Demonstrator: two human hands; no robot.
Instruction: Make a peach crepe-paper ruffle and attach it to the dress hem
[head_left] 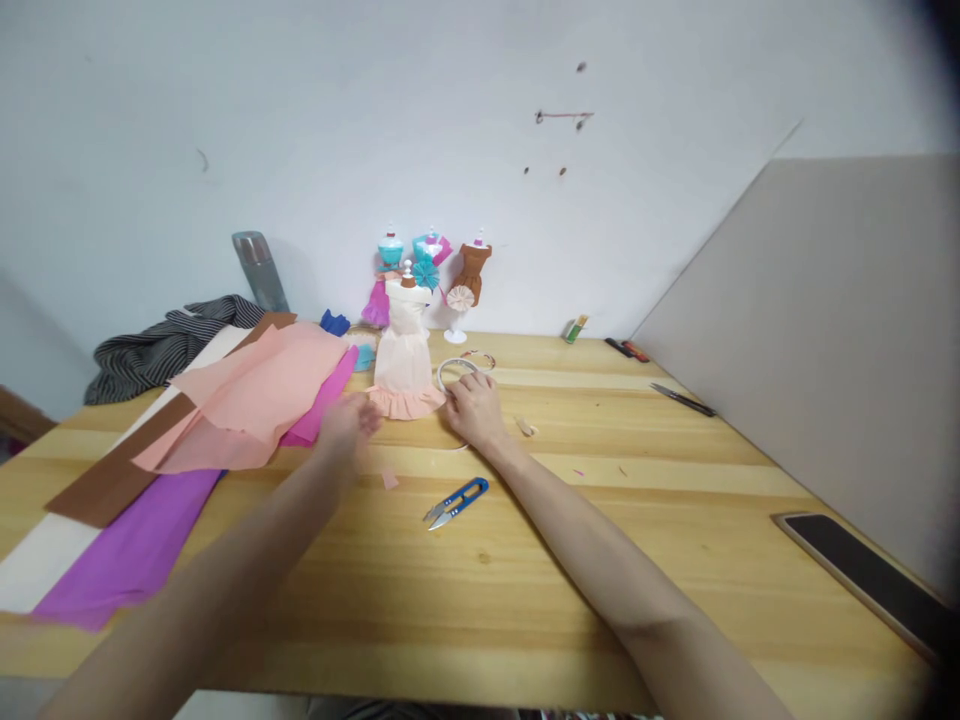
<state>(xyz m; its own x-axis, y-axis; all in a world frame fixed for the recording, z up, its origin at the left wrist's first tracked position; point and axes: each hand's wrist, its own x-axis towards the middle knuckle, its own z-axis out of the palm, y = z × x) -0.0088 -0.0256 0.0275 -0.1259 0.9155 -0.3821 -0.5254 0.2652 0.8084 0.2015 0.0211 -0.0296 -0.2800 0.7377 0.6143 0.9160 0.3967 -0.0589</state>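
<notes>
A small dress-form mannequin wears a cream paper dress [403, 360] with a pink ruffled hem [407, 402]. My right hand [474, 408] is at the right end of that hem, its fingers curled closed beside a white ring-shaped tape roll [448, 366]. Whether they pinch the hem or the roll is hidden. Left of the hem, my left hand [351, 424] is smeared by motion, so its fingers cannot be made out. Blue thread snips [457, 503] lie on the table in front of both hands, near a pink paper scrap [390, 479].
Pink [262, 385], brown [112, 470] and purple [142, 540] crepe sheets overlap at left by a striped cloth [172, 345] and a bottle [260, 270]. Dressed mannequins, one in brown [472, 272], stand behind. Rightward lie tweezers [682, 400] and a phone [870, 575].
</notes>
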